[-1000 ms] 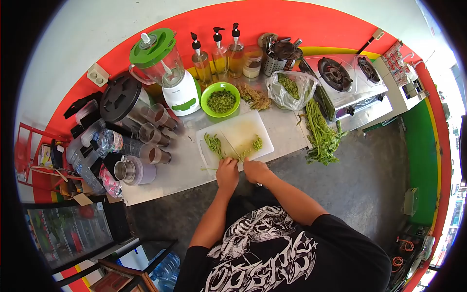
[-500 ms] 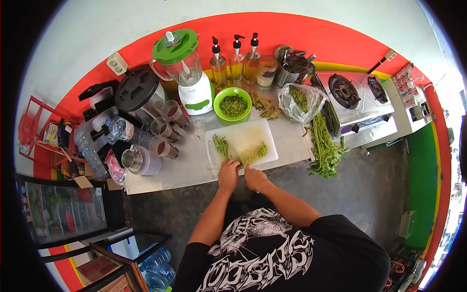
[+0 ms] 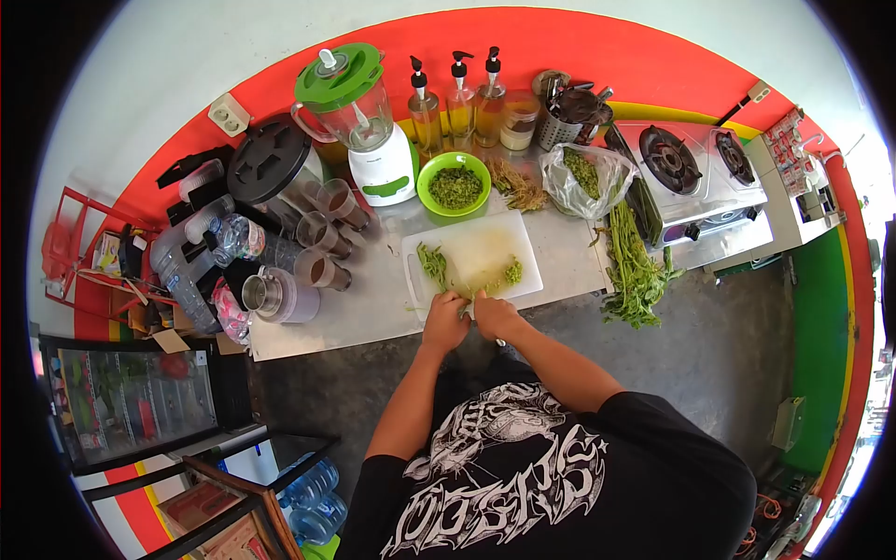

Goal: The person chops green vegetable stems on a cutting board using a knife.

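My left hand (image 3: 446, 323) is at the near edge of the white cutting board (image 3: 509, 233), fingers closed on leafy green stalks. Leafy tops of the greens (image 3: 432, 264) lie on the board just beyond it. Right beside it, my right hand (image 3: 496, 318) is closed round a knife, whose blade hardly stands out against the board. A small pile of chopped greens (image 3: 512, 271) lies on the board's right side. Behind the board, a green bowl (image 3: 455, 211) holds more chopped greens.
A blender (image 3: 381, 173), pump bottles (image 3: 461, 112) and a plastic bag of greens (image 3: 611, 201) line the back. A leafy bunch (image 3: 635, 271) overhangs the counter's edge beside the gas stove (image 3: 686, 210). Dark-filled cups (image 3: 322, 271) and a lilac flask (image 3: 301, 301) stand left.
The whole view has shifted slightly, so the counter sits a little higher and further right. Both hands stay close together at the board's near edge.
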Demonstrator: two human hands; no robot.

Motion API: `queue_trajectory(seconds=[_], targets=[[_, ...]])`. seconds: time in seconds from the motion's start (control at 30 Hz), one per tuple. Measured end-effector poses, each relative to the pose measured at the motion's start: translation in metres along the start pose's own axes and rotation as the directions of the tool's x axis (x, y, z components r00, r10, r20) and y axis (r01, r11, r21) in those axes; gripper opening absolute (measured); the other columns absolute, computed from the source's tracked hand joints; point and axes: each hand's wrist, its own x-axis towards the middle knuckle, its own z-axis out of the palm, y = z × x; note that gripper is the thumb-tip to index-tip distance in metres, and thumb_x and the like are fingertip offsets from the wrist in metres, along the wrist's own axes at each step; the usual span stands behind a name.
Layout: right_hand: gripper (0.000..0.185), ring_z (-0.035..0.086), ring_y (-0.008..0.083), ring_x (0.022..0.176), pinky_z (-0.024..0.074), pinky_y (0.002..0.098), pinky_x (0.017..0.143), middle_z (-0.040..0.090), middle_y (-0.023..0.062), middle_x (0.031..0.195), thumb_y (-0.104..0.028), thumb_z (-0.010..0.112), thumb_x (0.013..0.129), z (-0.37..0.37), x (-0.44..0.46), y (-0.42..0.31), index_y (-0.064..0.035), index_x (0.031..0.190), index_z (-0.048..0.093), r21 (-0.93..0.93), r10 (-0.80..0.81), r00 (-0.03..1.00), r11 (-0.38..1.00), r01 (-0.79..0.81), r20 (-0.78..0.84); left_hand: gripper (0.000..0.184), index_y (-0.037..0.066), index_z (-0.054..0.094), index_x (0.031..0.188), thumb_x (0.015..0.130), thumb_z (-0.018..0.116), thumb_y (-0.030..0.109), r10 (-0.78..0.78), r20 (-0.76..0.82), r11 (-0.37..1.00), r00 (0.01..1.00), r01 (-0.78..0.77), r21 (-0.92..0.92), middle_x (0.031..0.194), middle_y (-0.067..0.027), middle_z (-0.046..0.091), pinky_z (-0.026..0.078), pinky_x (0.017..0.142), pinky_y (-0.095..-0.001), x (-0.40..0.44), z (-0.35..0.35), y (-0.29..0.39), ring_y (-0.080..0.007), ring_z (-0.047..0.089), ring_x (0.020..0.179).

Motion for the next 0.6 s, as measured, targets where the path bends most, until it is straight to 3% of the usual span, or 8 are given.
queue_trajectory(seconds=[0.13, 0.27, 0.37, 0.6], targets=[[0.045, 0.069, 0.0414, 0.104, 0.0560, 0.0471, 0.088, 0.070, 0.0272, 0.107, -0.011, 0.064, 0.086, 0.004, -0.014, -0.003, 0.0044, 0.123, 0.044, 0.010, 0.025, 1.000, 1.000, -0.025, 0.010, 0.038, 0.004, 0.074, 0.109, 0.071, 0.073, 0.001, -0.012, 0.153, 0.999, 0.988, 0.019, -0.045, 0.107, -0.0116, 0.065, 0.048, 0.099, -0.0405, 0.007, -0.009, -0.010, -0.0338, 0.056, 0.110], [0.044, 0.068, 0.0433, 0.105, 0.0549, 0.0483, 0.090, 0.069, 0.0289, 0.109, -0.011, 0.062, 0.088, 0.006, 0.000, 0.001, 0.0054, 0.124, 0.044, 0.045, -0.003, 1.000, 0.999, 0.002, 0.008, 0.038, 0.005, 0.074, 0.110, 0.072, 0.073, 0.001, -0.072, 0.183, 0.995, 0.980, 0.084, -0.054, 0.107, -0.0119, 0.065, 0.048, 0.099, -0.0409, 0.007, -0.008, -0.015, -0.0344, 0.055, 0.110], [0.043, 0.068, 0.0439, 0.104, 0.0548, 0.0493, 0.090, 0.069, 0.0289, 0.108, -0.010, 0.061, 0.088, -0.009, -0.002, 0.002, 0.0056, 0.124, 0.044, -0.016, -0.016, 0.999, 1.000, 0.017, 0.032, 0.038, 0.006, 0.074, 0.110, 0.073, 0.074, 0.001, -0.002, 0.152, 0.997, 0.988, 0.014, -0.077, 0.105, -0.0115, 0.065, 0.047, 0.099, -0.0410, 0.008, -0.005, -0.021, -0.0341, 0.056, 0.110], [0.041, 0.070, 0.0426, 0.102, 0.0557, 0.0491, 0.088, 0.069, 0.0287, 0.105, -0.010, 0.062, 0.088, 0.015, -0.003, 0.002, 0.0050, 0.122, 0.045, 0.049, 0.003, 0.997, 0.999, 0.001, -0.078, 0.029, 0.005, 0.074, 0.101, 0.073, 0.072, -0.001, -0.068, -0.036, 0.994, 0.997, 0.065, -0.090, 0.099, -0.0116, 0.065, 0.048, 0.093, -0.0424, 0.000, 0.005, -0.008, -0.0359, 0.057, 0.102]])
